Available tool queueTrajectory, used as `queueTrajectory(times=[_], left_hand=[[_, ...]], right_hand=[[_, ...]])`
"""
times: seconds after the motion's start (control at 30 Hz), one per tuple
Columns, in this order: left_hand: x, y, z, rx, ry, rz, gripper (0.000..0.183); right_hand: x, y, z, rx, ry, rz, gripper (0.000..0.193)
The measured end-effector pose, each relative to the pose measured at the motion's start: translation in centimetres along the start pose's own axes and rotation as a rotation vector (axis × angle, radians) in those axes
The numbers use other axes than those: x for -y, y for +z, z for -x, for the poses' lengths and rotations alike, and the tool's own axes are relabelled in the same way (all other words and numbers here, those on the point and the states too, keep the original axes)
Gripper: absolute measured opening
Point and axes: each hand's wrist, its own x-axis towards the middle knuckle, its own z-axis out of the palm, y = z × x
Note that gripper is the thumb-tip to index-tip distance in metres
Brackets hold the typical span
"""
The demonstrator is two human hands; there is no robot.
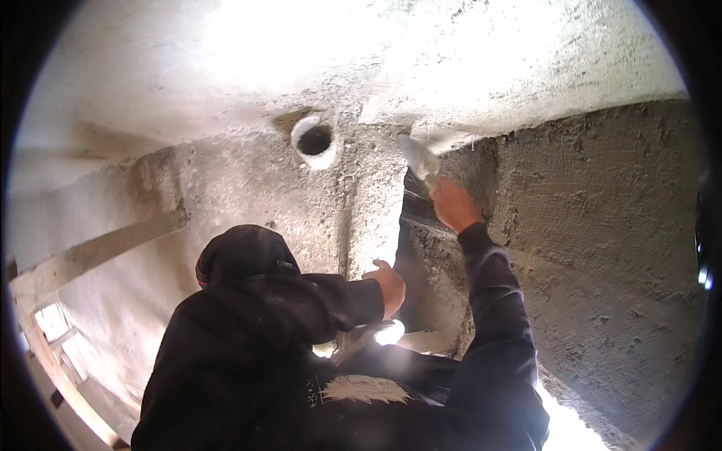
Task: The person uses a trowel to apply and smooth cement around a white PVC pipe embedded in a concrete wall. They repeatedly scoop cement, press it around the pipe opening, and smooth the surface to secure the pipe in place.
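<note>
Right grip clasps a trowel beside a rough wall edge, a round pipe protruding to its left.

The right grip holds a trowel near the top edge of a wall, right of a pipe, the left grip lower.

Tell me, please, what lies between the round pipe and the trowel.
In the head view, only bare, rough wall lies between the round pipe and the trowel.

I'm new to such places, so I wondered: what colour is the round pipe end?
The pipe end is off-white; it shows best in the head view.
</note>
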Motion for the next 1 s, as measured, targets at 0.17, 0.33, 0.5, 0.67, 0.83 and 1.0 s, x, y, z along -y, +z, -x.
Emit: queueTrajectory(times=[0.17, 0.33, 0.5, 0.67, 0.83, 1.0], left_hand=[[3.3, 5.5, -1.9, 0.002, -0.01, 0.061, 0.015], [3.3, 3.7, -0.4, 0.118, 0.016, 0.032, 0.023], [2.2, 2.0, 0.8, -0.023, 0.04, 0.152, 0.019], [1.8, 2.5, 2.2, -0.165, -0.057, 0.05, 0.01], [1.8, 3.2, 1.9, -0.175, -0.023, 0.058, 0.011], [1.8, 4.1, 3.0, -0.21, -0.056, 0.028, 0.011]], right_hand=[[4.7, 1.7, 1.7, 0.267, 0.081, -0.081, 0.049], [0.5, 2.4, 1.1, 0.151, 0.314, -0.354, 0.05], [1.6, 5.5, 0.2, -0.044, 0.389, -0.307, 0.049], [4.7, 2.8, 1.2, 0.189, 0.443, -0.608, 0.047], [1.6, 7.6, -0.2, 0.109, 0.269, -0.352, 0.046], [4.9, 5.4, 0.0, 0.263, 0.249, -0.564, 0.045]])
